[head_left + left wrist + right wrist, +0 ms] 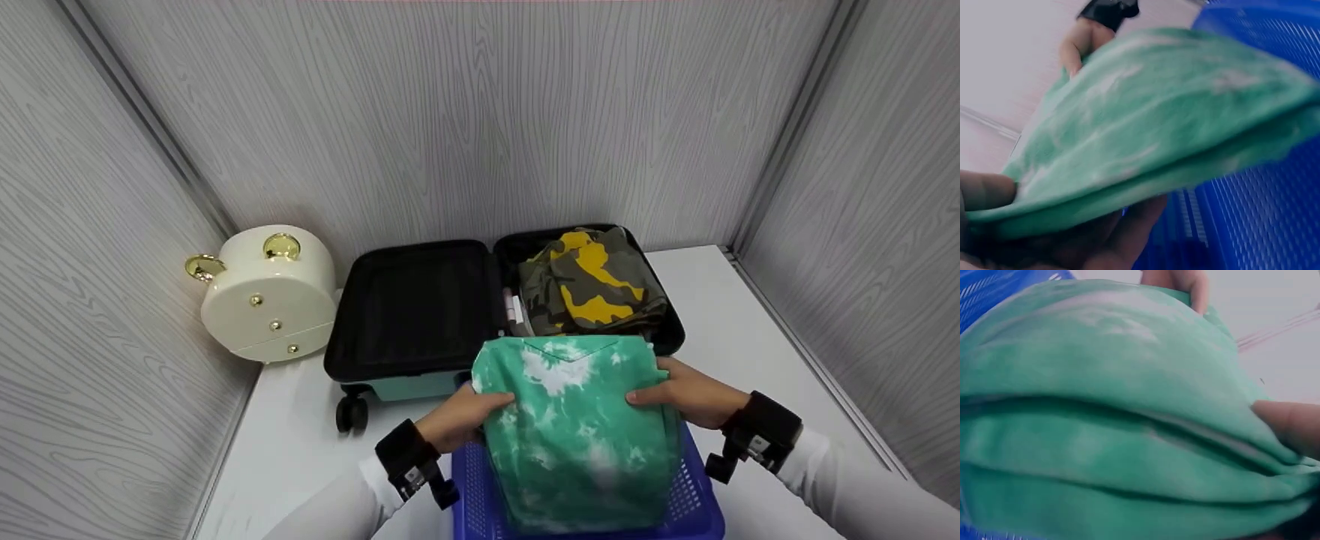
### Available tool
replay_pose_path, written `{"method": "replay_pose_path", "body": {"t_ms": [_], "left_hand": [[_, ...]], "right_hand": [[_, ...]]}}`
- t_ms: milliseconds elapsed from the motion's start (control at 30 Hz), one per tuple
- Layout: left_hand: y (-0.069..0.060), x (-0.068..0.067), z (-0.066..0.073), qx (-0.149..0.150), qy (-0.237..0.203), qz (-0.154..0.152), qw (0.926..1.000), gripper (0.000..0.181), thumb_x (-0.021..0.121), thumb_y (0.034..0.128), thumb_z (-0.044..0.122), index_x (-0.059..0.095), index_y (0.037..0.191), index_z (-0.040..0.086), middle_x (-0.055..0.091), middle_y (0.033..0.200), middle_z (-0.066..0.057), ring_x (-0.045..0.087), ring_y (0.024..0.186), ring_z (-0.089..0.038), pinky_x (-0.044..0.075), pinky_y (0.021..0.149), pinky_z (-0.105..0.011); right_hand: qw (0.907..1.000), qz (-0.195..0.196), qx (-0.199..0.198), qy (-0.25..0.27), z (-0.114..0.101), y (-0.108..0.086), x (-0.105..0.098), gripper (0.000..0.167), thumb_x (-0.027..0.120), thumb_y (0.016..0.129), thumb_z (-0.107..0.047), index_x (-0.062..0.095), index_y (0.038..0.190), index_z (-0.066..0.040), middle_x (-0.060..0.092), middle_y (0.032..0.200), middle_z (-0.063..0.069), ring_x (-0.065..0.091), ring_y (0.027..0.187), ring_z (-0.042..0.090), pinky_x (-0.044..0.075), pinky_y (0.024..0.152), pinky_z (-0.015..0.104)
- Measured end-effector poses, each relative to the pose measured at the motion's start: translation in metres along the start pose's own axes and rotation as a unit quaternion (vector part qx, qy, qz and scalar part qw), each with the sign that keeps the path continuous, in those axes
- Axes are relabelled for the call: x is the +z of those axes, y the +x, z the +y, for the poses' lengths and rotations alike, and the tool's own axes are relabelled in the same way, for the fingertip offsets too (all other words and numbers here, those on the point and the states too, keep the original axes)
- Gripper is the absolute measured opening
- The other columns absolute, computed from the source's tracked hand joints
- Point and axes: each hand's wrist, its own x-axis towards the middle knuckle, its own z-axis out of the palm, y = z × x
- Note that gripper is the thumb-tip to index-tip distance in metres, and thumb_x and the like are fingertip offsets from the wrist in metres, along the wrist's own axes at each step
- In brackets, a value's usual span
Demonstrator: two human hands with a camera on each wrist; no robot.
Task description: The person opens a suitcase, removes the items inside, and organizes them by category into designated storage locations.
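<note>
Both hands hold up a folded green-and-white tie-dye garment (574, 431), one hand at each side edge. My left hand (459, 417) pinches its left edge, thumb on the front face and fingers behind. At the right edge, my right hand (694, 391) grips it the same way. The wrist views show several folded layers of the cloth (1129, 124) bunched between thumb and fingers (1292, 424). Below the garment stands a blue perforated plastic basket (697, 491), its inside mostly hidden by the cloth.
Behind the garment lies an open suitcase (420, 307) with a black lining. A folded yellow camouflage garment (596, 281) and small white items (516, 309) are in its right half. A round cream case (270, 300) with gold handles stands at left. Grey panels (480, 112) enclose the white table (292, 450).
</note>
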Motion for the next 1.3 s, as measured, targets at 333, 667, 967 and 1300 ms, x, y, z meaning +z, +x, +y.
{"method": "replay_pose_path", "body": {"t_ms": [333,667,967,1300], "left_hand": [[0.021,-0.013,-0.010,0.037,0.048,0.031,0.9977,0.081,0.077,0.1004,0.024,0.034,0.166,0.004,0.054,0.155,-0.023,0.063,0.134,-0.039,0.059,0.102,-0.060],[0.033,-0.012,-0.003,0.086,0.354,0.073,0.9283,0.072,0.091,0.0761,0.007,0.058,0.139,-0.003,0.070,0.128,-0.020,0.067,0.117,-0.035,0.057,0.103,-0.053],[0.039,0.005,-0.009,0.134,0.632,0.145,0.7493,0.051,0.087,0.0848,0.013,0.041,0.062,0.020,0.058,0.062,-0.002,0.057,0.057,-0.019,0.044,0.051,-0.034],[0.034,0.015,-0.009,0.122,0.770,0.231,0.5815,0.057,0.094,0.0770,0.058,0.058,0.061,0.016,0.065,0.063,0.000,0.063,0.059,-0.017,0.054,0.052,-0.033]], "right_hand": [[0.9791,0.096,-0.009,-0.179,0.026,0.015,0.009,0.061,0.085,0.095,-0.015,0.059,0.145,0.005,0.069,0.139,0.022,0.067,0.128,0.034,0.058,0.107,0.051],[0.9545,0.098,0.003,-0.282,0.031,0.026,0.015,0.038,0.085,0.095,-0.016,0.068,0.125,0.001,0.074,0.112,0.010,0.063,0.098,0.019,0.055,0.085,0.038],[0.9033,0.119,-0.004,-0.412,0.035,0.034,0.023,0.026,0.088,0.092,-0.017,0.072,0.104,-0.001,0.064,0.082,0.004,0.062,0.076,0.018,0.052,0.069,0.034],[0.8943,0.111,0.054,-0.430,0.015,0.037,0.020,0.033,0.080,0.099,-0.021,0.055,0.077,-0.013,0.043,0.067,-0.005,0.047,0.060,0.013,0.042,0.061,0.030]]}}
